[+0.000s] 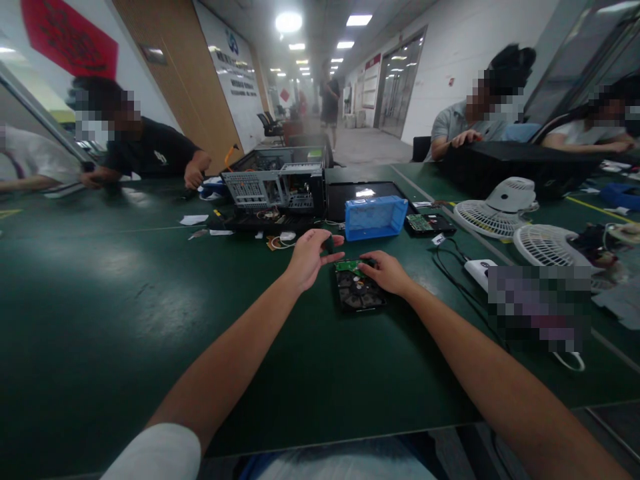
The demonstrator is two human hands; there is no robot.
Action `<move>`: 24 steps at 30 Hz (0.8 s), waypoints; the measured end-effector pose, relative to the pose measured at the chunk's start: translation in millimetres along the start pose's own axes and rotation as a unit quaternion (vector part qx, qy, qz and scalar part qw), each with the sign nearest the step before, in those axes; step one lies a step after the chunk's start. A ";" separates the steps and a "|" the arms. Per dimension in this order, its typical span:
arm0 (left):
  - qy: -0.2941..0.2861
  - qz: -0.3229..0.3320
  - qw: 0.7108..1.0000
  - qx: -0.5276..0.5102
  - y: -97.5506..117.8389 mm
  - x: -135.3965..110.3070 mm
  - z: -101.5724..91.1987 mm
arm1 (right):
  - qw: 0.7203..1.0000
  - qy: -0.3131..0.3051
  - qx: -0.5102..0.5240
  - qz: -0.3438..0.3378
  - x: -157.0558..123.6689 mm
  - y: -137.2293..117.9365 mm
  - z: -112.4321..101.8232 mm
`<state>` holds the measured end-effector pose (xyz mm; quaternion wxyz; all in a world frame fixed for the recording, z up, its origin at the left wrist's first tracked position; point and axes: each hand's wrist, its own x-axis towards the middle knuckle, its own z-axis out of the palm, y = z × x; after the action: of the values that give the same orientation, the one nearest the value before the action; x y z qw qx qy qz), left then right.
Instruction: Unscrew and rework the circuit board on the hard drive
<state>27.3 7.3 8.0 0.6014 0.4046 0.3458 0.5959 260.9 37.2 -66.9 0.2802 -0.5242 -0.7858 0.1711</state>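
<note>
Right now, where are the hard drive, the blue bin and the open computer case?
hard drive (356, 293): head view, dark centre of its face
blue bin (375, 219): head view, its front wall
computer case (273, 189): head view, its perforated metal panel

Lighting: indoor, moderately dim; ceiling lights (289, 22) in rows overhead, the nearest blown out white.
Glare: pale sheen on the dark table (100, 300) at left; bright patch on a black panel (365, 193).
Shadows: soft, faint.
Distortion: wide-angle bending at the edges.
Focus: far corridor hazy; foreground slightly soft.
Mosaic blocks at right.
</note>
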 end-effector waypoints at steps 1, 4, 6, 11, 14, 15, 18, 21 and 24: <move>-0.002 0.003 1.000 0.001 0.2 -0.2 0.1 | 1.000 0.002 0.001 0.002 0.0 0.4 0.6; -0.005 0.015 1.000 0.019 1.3 -0.4 -0.1 | 1.000 0.005 0.006 0.000 0.3 1.7 2.3; -0.002 0.022 0.999 0.036 2.1 -0.4 -0.3 | 1.000 0.006 0.007 -0.002 0.6 2.4 3.0; 0.008 0.020 0.998 0.056 2.3 1.0 -1.9 | 1.000 0.000 0.001 -0.008 1.6 3.4 2.6; 0.010 0.029 0.999 0.045 1.4 2.5 -3.3 | 1.000 0.001 -0.003 -0.010 1.8 4.1 2.7; 0.014 0.031 0.999 0.041 1.2 2.9 -3.6 | 1.000 0.001 -0.003 -0.010 1.9 4.5 2.9; 0.030 0.028 0.999 0.028 1.0 3.2 -3.2 | 1.000 0.003 0.001 -0.010 1.9 5.7 3.7; 0.038 0.013 0.999 0.017 1.7 2.1 -0.8 | 1.000 0.007 0.007 -0.008 1.9 7.1 4.5; 0.034 0.003 0.999 0.017 3.2 -0.5 2.7 | 1.000 0.008 0.012 -0.010 1.8 7.9 5.3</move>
<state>28.3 6.5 12.0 0.5806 0.3957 0.3747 0.6049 262.8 42.1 -75.0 0.2947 -0.5143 -0.7864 0.1738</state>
